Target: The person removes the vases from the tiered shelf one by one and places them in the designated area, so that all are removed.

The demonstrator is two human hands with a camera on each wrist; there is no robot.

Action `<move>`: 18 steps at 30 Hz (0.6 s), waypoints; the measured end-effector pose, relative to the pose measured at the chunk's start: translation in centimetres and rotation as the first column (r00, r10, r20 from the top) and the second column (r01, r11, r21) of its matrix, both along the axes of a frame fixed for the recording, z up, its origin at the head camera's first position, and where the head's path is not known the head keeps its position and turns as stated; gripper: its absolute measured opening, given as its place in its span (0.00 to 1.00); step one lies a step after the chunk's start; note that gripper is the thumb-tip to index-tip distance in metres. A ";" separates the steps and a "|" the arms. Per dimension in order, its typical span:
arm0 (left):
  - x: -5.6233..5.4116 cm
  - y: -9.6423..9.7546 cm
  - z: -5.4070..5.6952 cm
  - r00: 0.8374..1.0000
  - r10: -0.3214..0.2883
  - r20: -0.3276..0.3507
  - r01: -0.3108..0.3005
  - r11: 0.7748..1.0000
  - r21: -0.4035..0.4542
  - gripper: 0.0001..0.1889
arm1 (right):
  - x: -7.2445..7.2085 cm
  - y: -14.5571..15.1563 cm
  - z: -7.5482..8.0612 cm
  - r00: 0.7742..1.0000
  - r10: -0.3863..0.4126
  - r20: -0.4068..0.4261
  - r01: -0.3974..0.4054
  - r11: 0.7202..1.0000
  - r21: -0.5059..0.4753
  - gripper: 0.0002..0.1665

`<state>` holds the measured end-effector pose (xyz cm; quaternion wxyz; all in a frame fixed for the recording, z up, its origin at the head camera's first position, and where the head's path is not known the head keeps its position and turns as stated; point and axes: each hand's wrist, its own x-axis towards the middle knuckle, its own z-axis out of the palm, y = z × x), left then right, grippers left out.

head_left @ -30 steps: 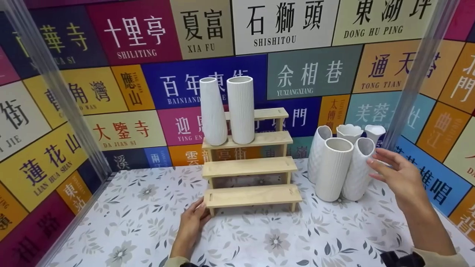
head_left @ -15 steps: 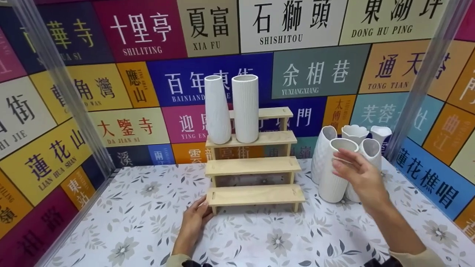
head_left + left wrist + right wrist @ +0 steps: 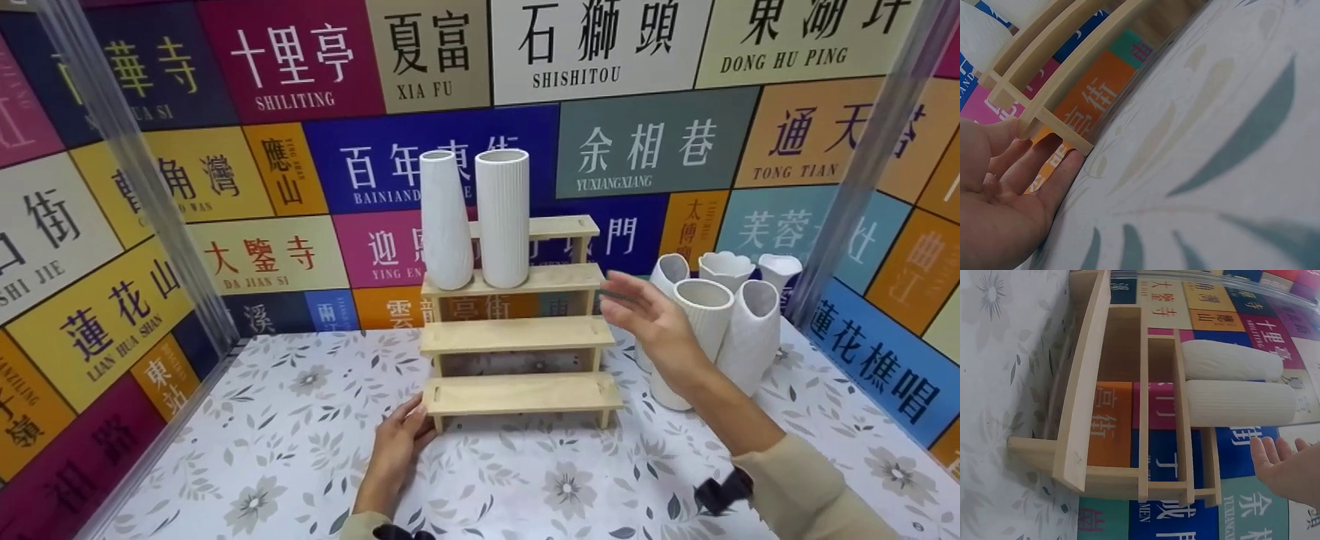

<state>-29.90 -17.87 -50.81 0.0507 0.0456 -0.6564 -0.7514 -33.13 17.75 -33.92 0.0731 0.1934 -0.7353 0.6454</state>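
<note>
A wooden step shelf (image 3: 521,394) stands in the middle of the table, seen side-on in the right wrist view. My left hand (image 3: 401,442) holds it at the lowest step's left end, thumb against the step's corner and fingers by the leg in the left wrist view. Two white vases stand on a higher step: a smooth tapered vase (image 3: 446,225) at left and a ribbed cylinder vase (image 3: 503,221) beside it. My right hand (image 3: 664,334) is raised with nothing in it, between the shelf and the vase group, fingers extended toward the shelf. It partly hides another ribbed vase (image 3: 705,307).
Several white vases cluster at the right, among them one with a slanted mouth (image 3: 754,337) and one with a scalloped rim (image 3: 726,266). A flower-patterned cloth (image 3: 300,450) covers the table. Walls of colourful printed signs (image 3: 652,142) stand behind, with clear corner posts (image 3: 855,172).
My right hand has moved left from beside the vase group, past its front, to near the shelf's right side. The left hand stays at the lowest step. The vases have not moved.
</note>
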 end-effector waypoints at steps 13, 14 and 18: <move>0.0 -0.2 0.1 0.999 0.023 0.022 -0.022 0.999 -0.028 0.26 | -5.9 -3.8 2.3 0.999 -0.043 -0.004 0.043 0.995 0.086 0.44; 0.0 -0.2 0.1 1.000 0.020 0.018 -0.019 1.000 -0.018 0.26 | -6.2 -3.9 2.5 0.999 -0.045 -0.003 0.045 0.994 0.100 0.45; -0.1 -0.2 0.2 1.000 0.012 0.004 -0.012 1.000 -0.008 0.26 | -7.4 -4.7 3.7 0.998 -0.055 -0.026 0.058 0.988 0.143 0.48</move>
